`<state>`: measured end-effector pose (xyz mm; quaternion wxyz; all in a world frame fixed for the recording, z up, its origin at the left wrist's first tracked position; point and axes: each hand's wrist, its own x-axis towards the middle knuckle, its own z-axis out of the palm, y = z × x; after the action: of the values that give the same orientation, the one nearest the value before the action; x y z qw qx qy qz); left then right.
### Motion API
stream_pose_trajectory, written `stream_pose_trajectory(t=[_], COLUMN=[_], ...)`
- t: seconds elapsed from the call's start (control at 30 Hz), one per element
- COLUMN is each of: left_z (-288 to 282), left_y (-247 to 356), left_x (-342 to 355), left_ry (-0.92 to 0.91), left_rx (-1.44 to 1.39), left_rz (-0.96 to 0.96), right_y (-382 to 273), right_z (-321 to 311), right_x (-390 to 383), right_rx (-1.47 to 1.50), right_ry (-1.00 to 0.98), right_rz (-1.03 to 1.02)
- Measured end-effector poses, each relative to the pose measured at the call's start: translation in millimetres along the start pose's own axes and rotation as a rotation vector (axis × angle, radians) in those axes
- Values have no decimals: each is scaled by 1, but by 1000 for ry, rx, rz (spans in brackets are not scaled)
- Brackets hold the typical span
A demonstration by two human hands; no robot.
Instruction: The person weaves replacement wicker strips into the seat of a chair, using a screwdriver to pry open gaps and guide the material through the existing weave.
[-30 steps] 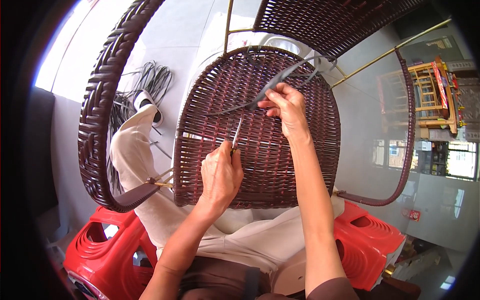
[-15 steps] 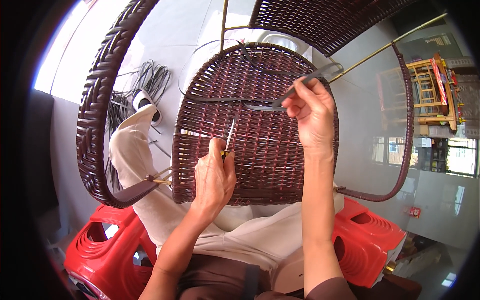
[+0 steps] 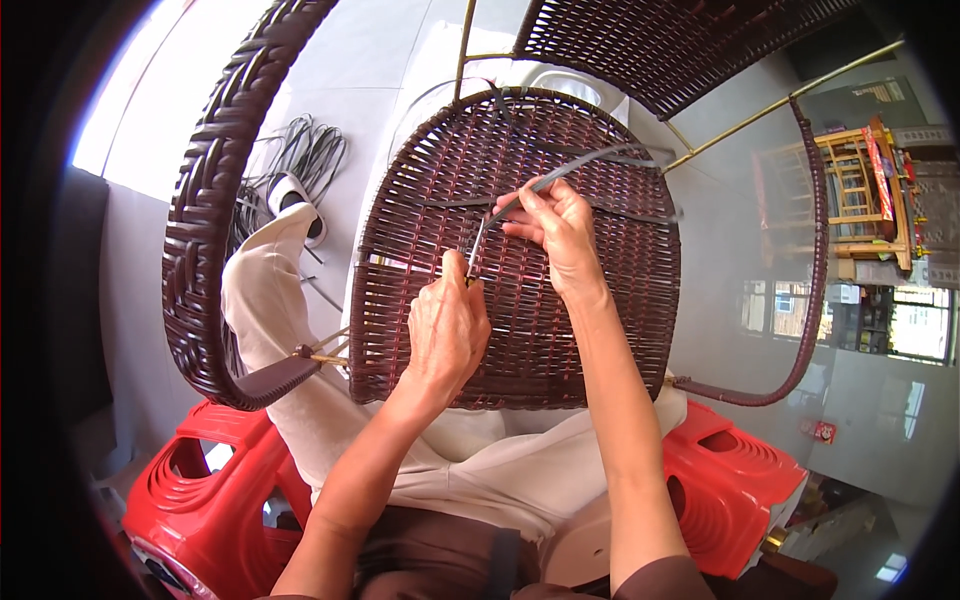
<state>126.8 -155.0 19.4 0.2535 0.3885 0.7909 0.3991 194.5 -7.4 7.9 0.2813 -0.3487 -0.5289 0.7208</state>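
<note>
A round-backed woven dark brown seat panel (image 3: 520, 340) lies over my lap, with looped side arms (image 3: 225, 140) and brass-coloured rods around it. My left hand (image 3: 450, 320) is closed on a thin steel-bladed tool (image 3: 477, 250), its handle mostly hidden in my fingers, the blade pointing up to the middle of the weave. My right hand (image 3: 560, 240) pinches a flat grey strip (image 3: 590, 156) where it nears the blade's tip; I cannot tell whether they touch. More loose strip trails across the upper half of the seat.
Another woven panel (image 3: 660, 40) rises at the top. A bundle of dark strips (image 3: 310, 150) lies on the floor (image 3: 370, 60) by my shoe at the left. Red plastic stools (image 3: 205, 490) flank my legs. Wooden frames (image 3: 855, 190) stand at the far right.
My right hand swung out to the right with the strip, then came back leftward to the blade's tip. My left hand and tool have moved slightly upward.
</note>
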Motion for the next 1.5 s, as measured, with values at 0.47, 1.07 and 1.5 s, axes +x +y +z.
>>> stream_pose_trajectory(t=[0.47, 1.07, 1.5], left_z=[2, 15, 10], left_y=[-2, 1, 8], left_x=[2, -4, 0], left_ry=[55, 49, 51], left_rx=[96, 26, 30], left_rz=[85, 9, -72], right_y=[12, 11, 13], right_z=[-10, -7, -7], right_x=[27, 33, 32], right_rx=[10, -92, -32], right_ry=[42, 103, 131], right_rz=[-151, -128, -146])
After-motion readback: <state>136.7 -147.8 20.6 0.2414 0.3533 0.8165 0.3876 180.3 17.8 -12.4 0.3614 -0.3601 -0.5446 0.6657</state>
